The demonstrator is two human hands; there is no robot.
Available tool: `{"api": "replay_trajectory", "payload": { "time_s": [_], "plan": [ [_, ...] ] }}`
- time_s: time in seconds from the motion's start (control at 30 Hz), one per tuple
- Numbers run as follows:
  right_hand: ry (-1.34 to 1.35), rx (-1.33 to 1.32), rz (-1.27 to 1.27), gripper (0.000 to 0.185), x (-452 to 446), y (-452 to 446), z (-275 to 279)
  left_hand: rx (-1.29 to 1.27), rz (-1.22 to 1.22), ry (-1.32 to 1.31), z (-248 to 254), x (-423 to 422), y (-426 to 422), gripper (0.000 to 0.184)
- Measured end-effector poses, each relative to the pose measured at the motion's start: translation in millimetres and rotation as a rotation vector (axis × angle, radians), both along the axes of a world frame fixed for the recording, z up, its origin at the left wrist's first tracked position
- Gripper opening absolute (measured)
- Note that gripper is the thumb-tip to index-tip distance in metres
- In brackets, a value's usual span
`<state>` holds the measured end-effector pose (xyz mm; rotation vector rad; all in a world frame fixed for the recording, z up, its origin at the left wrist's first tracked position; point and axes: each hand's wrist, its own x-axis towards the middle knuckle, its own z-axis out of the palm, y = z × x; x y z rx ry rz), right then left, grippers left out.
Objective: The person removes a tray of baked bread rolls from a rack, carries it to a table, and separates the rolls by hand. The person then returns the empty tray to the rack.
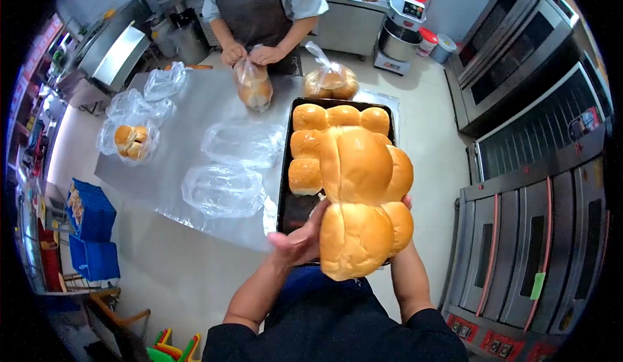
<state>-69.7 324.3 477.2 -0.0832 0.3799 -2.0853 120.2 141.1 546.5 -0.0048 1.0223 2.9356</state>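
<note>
My left hand (304, 237) and my right hand (405, 255) hold a joined cluster of golden bread buns (357, 174) from either side. The cluster is lifted close to me, over the near part of a black baking tray (297, 213). My left fingers press against its left side, with the thumb apart. Most of my right hand is hidden behind the bread; a fingertip shows at its right edge. More bread buns (308, 117) sit in rows in the tray. Two clear plastic bags (224, 190) lie flat on the metal table (162, 187), left of the tray.
Across the table, a co-worker's hands (250, 55) grip the neck of a bagged loaf (254, 91). Another bagged bread (331, 82) stands behind the tray. Bagged buns (132, 143) are on the left. Ovens (519, 232) line the right; blue crates (92, 213) stand left.
</note>
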Motion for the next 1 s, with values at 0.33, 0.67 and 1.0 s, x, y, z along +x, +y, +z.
{"api": "replay_trajectory", "payload": {
  "time_s": [0.33,0.67,1.0],
  "plan": [
    [0.076,0.025,0.176,0.088,-33.6,-19.5,0.2,-0.332,-0.185,0.103,-20.2,-17.6,15.0,0.156],
    [0.165,0.126,0.323,0.086,-60.1,-12.0,-1.9,0.329,-0.057,0.012,-32.9,-11.7,8.3,0.14],
    [0.215,0.186,0.25,0.084,-24.6,-54.5,15.4,0.064,0.169,0.084,-55.2,50.1,-34.8,0.105]
  ]
}}
